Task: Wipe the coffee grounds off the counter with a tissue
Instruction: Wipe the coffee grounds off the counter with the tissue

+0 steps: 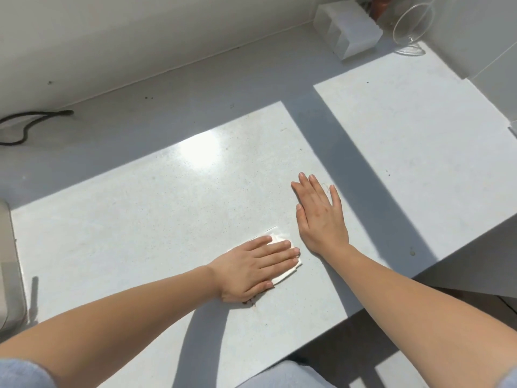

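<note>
Tissue (pixel 288 273) pressed under flat left grip (pixel 257 270); right grip (pixel 321 219) flat on counter (pixel 140 219); glass bowl (pixel 414 23) tilted.

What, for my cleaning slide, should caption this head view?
Left hand presses a tissue on the sunlit counter, brown specks at its heel; right hand lies flat alongside.

Hard daylight, wide-angle frame, centre sharp.
Counter (pixel 112 219) is brightly sunlit, with a blown-out glare patch (pixel 201 152) just toward 12 o'clock of centre. A hard-edged shadow band (pixel 358 177) runs from 12 to 4 o'clock, and the rear strip at 10–12 o'clock is shaded. Forearm shadow (pixel 201 345) falls at 6 o'clock. Straight edges bow near the borders. Sleeve (pixel 22 373) at 7 o'clock is soft.
</note>
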